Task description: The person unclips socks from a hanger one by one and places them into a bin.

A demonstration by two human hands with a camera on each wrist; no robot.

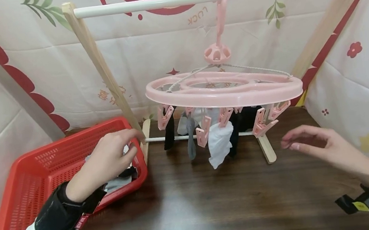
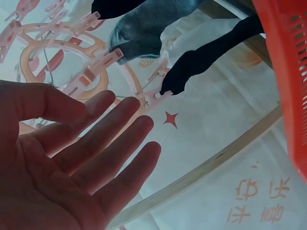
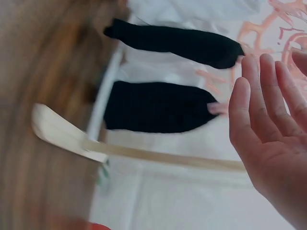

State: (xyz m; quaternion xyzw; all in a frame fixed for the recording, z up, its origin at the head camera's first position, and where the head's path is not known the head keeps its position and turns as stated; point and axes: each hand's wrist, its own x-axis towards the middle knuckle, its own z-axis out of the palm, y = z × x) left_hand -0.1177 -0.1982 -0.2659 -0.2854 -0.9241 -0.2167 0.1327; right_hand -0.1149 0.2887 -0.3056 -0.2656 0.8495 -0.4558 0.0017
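My left hand hovers over the right part of a red basket, its fingers loosely bent and holding nothing. Grey and black cloth pieces lie in that basket, partly hidden beneath the hand. Off to the right, my right hand is raised above the table with relaxed fingers and no object in it. Between the hands hangs a pink oval clip hanger. From its clips hang a white sock, a grey sock and several dark ones, such as a black sock in the right wrist view.
A white rod on a wooden frame carries the hanger by its pink hook. Pink clips dangle below the ring, some without cloth. Printed fabric walls surround the brown table.
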